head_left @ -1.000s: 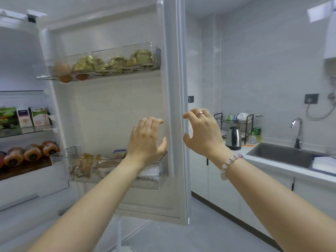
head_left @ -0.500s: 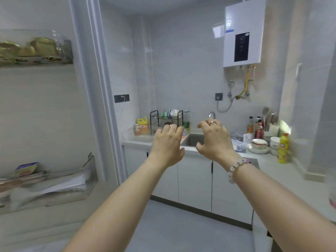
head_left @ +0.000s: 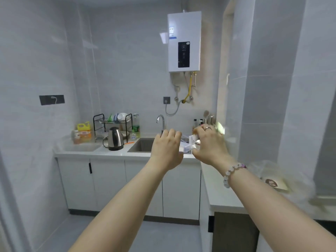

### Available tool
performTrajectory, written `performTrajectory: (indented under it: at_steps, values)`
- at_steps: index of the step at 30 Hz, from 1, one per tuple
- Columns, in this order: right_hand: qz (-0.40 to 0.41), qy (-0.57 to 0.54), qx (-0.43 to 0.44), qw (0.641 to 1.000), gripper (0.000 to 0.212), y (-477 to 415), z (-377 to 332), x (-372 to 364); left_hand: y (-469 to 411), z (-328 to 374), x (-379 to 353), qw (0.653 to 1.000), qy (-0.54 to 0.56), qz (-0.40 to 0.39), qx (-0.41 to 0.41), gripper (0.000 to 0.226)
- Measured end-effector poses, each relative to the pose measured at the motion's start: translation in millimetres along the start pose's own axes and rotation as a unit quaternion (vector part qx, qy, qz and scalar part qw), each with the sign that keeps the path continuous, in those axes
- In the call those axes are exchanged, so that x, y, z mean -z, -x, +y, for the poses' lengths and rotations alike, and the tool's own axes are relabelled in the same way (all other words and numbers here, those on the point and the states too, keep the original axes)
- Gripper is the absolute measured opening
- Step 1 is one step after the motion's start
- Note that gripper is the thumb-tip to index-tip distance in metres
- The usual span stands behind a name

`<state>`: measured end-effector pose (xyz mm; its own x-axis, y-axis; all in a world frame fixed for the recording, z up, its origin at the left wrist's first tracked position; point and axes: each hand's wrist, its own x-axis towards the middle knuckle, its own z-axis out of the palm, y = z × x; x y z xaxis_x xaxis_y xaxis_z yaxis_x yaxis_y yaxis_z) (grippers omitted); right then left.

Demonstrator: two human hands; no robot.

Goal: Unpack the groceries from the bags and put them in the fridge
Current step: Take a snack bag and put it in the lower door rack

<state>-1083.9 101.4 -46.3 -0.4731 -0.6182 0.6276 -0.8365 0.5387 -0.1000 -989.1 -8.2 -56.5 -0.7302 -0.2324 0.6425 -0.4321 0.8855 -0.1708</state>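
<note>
Gone from view since the earlier frames is the fridge door; the sink (head_left: 143, 144) and bench (head_left: 81, 149) are now faced. The left hand (head_left: 167, 150) and right hand (head_left: 209, 145) are held up side by side, not touching. Their fingers (head_left: 171, 134) are loosely curled and nothing is gripped. A clear bag (head_left: 263, 167), blurred, is seen on the bench at the right, with a brown-marked packet (head_left: 274, 183).
</note>
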Motion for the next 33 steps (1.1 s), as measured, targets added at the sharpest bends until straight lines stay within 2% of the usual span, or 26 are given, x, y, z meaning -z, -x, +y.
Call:
performTrajectory:
  at_steps: [6, 17, 28, 33]
  values:
    - [-0.008, 0.043, -0.068, 0.997, 0.04, -5, 104, -5, -62, 67, -47, 0.998, 0.047, -0.014, -0.033, 0.043]
    - [-0.059, 0.118, -0.178, 0.975, 0.056, 5, 297, 2, -164, 224, -127, 0.987, 0.111, -0.041, -0.109, 0.044]
    - [-0.107, 0.141, -0.248, 0.952, 0.053, 26, 388, -51, -208, 301, -208, 0.969, 0.149, -0.094, -0.176, 0.048]
    - [-0.104, 0.152, -0.28, 0.942, 0.051, 24, 425, -72, -237, 336, -249, 0.955, 0.167, -0.109, -0.22, 0.049]
